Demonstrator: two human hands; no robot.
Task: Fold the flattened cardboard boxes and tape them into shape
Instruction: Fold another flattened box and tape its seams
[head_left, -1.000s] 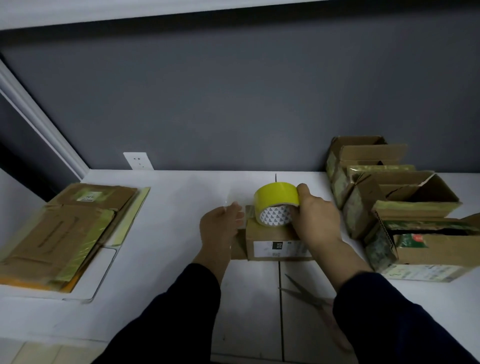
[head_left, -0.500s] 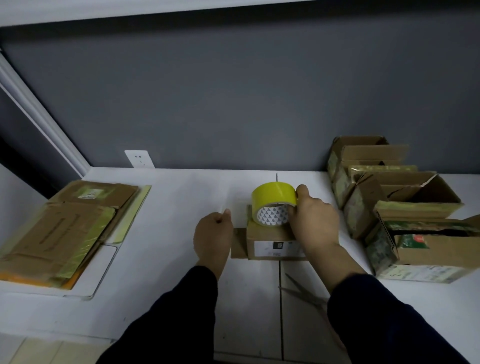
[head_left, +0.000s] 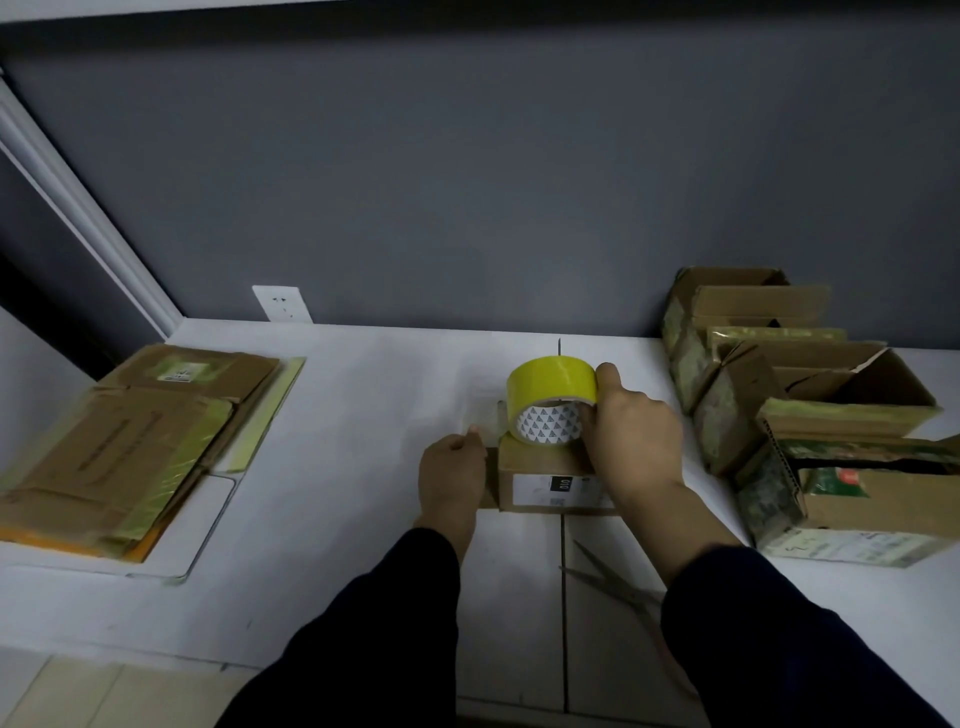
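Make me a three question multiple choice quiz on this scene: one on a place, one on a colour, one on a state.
1. Where does the tape roll sit? A. on the small box B. on the floor C. in a drawer
2. What colour is the tape roll? A. red B. yellow C. blue
3. What is the right hand doing? A. lying flat B. gripping the tape roll C. holding a pen
Answers: 1 A, the roll stands on the box top; 2 B, its outer band is yellow; 3 B, its fingers curl round the roll.
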